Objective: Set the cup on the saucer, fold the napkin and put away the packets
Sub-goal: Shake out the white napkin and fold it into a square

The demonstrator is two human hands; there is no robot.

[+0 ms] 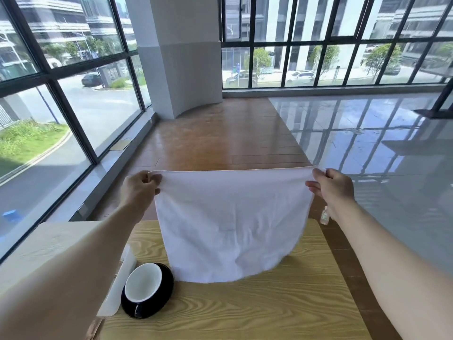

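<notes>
At mid-frame, the left hand [140, 190] and right hand [331, 187] each pinch a top corner of the white napkin [230, 224], stretched level between them. It hangs above the wooden table [269, 307]; lower left, the cup [143, 282] sits on its black saucer [160, 303].
</notes>
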